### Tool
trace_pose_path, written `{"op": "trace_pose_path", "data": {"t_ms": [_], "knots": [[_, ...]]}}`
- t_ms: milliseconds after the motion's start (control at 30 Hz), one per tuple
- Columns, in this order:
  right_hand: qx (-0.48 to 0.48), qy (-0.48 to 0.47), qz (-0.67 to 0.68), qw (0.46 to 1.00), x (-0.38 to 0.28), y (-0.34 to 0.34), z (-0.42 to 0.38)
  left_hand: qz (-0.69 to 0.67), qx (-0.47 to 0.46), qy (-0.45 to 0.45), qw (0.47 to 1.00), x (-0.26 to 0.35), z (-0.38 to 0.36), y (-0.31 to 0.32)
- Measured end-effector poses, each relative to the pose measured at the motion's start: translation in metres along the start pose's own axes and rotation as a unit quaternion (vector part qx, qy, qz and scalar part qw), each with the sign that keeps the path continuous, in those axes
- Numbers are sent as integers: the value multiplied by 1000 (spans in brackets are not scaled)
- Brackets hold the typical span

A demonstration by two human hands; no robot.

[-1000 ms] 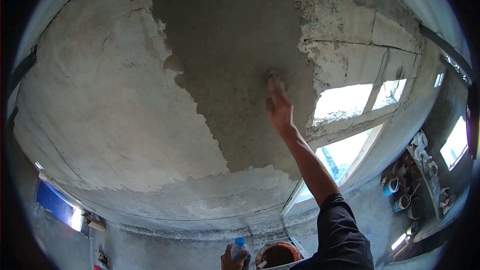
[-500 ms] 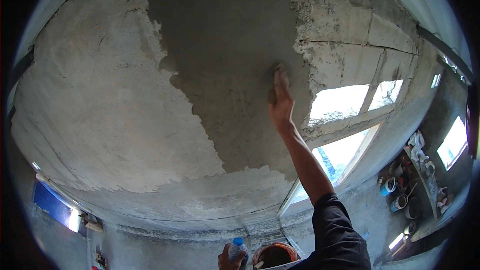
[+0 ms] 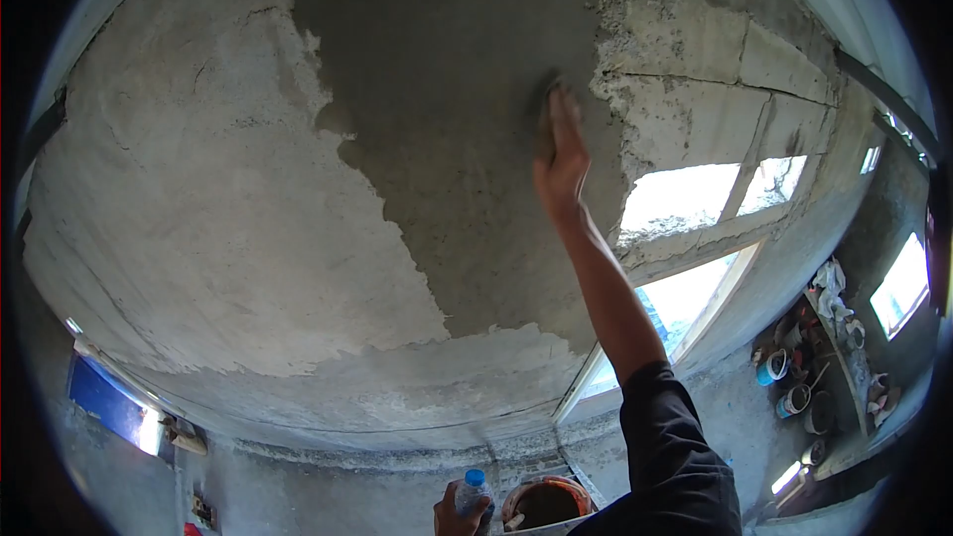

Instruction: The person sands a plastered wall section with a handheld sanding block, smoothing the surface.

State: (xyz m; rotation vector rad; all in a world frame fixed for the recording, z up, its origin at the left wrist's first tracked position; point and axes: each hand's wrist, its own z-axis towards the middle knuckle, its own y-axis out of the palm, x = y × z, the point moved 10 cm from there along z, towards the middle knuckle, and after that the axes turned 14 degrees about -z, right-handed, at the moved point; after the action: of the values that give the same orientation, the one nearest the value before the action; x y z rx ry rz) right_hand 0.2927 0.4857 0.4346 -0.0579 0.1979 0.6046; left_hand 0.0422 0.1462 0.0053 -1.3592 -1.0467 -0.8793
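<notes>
High on the wall (image 3: pixel 218 189), the right hand (image 3: pixel 563 154) is stretched over the dark, damp-looking patch (image 3: pixel 447 79), its fingers extended and pointed upward, near the patch's ragged right edge! A dark blur is seen about the fingertips; whether anything is gripped under the palm cannot be told. And down below, a clear bottle (image 3: pixel 475 498) is firmly wrapped by the left hand (image 3: pixel 452 517), its blue cap (image 3: pixel 475 477) left uncovered. Just to the right, dark material (image 3: pixel 546 506) is held in an orange-rimmed bucket (image 3: pixel 579 490). The patch is bordered by paler surface on the left, by rough, cracked surface on the right.
</notes>
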Motion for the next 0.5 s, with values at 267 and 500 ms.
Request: {"op": "trace_pose_path", "data": {"t_ms": [267,500], "knots": [[-153,-25,10,988,-36,29,-32,-118,42,-32,992,-9,-4,7],[19,17,1,1000,-4,-3,11,-120,15,-52,991,9,-7,11]]}}
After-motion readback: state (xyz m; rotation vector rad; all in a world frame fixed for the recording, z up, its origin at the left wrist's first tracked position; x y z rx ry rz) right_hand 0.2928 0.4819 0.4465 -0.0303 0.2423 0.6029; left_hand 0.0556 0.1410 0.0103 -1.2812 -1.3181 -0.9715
